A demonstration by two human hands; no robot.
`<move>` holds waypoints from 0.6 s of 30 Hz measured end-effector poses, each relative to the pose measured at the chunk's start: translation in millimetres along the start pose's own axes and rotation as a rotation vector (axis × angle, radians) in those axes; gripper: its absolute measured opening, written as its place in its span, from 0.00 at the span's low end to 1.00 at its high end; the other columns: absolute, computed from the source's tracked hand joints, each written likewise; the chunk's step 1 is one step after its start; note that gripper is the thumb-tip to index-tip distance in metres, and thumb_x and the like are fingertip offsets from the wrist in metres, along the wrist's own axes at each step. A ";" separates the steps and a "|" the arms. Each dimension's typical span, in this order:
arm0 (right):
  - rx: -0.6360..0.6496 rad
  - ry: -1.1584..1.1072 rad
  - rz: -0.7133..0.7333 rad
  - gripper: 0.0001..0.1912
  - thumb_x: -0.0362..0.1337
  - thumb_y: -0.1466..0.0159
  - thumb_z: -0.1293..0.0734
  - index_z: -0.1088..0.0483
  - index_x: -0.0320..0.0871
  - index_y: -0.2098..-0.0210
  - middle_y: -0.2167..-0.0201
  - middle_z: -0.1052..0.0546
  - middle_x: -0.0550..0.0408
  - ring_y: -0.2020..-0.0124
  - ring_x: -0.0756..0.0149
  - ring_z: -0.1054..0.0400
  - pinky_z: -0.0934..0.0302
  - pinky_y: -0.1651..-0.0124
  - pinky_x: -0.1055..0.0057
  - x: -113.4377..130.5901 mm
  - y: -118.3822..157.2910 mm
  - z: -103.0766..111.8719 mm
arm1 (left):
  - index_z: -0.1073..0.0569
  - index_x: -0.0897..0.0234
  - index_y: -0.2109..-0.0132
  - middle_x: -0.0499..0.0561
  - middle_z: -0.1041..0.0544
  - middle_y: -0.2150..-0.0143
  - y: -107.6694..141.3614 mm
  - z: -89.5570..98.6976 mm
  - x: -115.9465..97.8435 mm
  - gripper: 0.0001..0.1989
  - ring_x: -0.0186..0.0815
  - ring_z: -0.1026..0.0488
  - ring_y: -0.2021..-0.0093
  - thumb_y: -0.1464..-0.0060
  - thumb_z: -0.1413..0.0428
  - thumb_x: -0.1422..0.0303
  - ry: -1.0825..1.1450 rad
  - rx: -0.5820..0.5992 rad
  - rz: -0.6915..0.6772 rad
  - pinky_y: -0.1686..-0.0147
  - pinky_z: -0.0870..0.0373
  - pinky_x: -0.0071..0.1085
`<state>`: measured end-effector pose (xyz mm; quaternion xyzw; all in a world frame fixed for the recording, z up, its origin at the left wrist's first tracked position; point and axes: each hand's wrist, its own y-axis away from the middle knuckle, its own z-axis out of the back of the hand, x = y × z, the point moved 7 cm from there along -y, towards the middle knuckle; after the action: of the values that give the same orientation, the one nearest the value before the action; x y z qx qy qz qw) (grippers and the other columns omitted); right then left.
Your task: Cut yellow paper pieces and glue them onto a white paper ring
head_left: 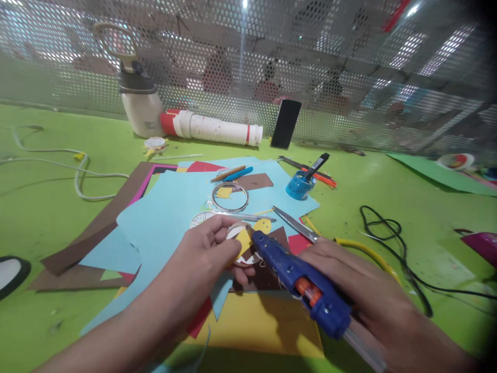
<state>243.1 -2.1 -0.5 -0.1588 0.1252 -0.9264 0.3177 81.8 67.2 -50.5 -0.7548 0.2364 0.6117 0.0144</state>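
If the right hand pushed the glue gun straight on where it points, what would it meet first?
Most likely the round craft piece in the left hand; any gap to the glue gun is unclear.

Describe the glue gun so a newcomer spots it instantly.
On the near side of the green table, find the right hand. It holds the glue gun, dark blue with orange showing in its side, unlike the silver blade beside it.

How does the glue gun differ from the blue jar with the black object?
The glue gun is dark blue with an orange part; the jar is lighter blue. The glue gun is tilted in the right hand; the jar stands upright with a black object in it. Both are mostly blue.
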 end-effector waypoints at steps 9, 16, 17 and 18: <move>0.003 0.021 -0.027 0.23 0.36 0.35 0.39 0.43 0.50 0.41 0.47 0.27 0.51 0.44 0.56 0.34 0.39 0.40 0.63 -5.9 7.1 -3.9 | 0.30 0.69 0.61 0.52 0.24 0.76 0.6 1.6 1.9 0.08 0.32 0.29 0.79 0.51 0.47 0.76 -0.001 -0.010 0.005 0.76 0.29 0.27; 0.005 -0.015 -0.028 0.24 0.35 0.36 0.38 0.43 0.50 0.41 0.47 0.28 0.49 0.45 0.56 0.33 0.39 0.40 0.61 -8.3 8.2 -3.8 | 0.30 0.68 0.61 0.52 0.23 0.75 0.6 1.0 3.0 0.07 0.33 0.28 0.77 0.51 0.47 0.75 -0.001 0.000 0.004 0.76 0.28 0.28; 0.006 -0.011 -0.026 0.24 0.35 0.36 0.38 0.43 0.50 0.41 0.47 0.28 0.50 0.45 0.56 0.33 0.39 0.40 0.61 -8.4 8.6 -3.7 | 0.30 0.68 0.61 0.52 0.24 0.75 0.5 0.8 2.8 0.07 0.33 0.28 0.77 0.50 0.47 0.75 -0.002 0.001 0.000 0.76 0.28 0.28; 0.006 -0.005 -0.029 0.24 0.35 0.36 0.38 0.43 0.50 0.41 0.46 0.28 0.50 0.44 0.56 0.34 0.40 0.39 0.61 -8.8 9.0 -3.7 | 0.30 0.68 0.61 0.52 0.24 0.75 0.5 0.7 2.5 0.07 0.33 0.29 0.77 0.50 0.47 0.75 -0.004 0.000 -0.004 0.76 0.28 0.28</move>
<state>253.3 -3.0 -8.7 -0.1617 0.1192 -0.9309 0.3049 81.3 66.2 -52.9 -0.7542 0.2349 0.6130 0.0163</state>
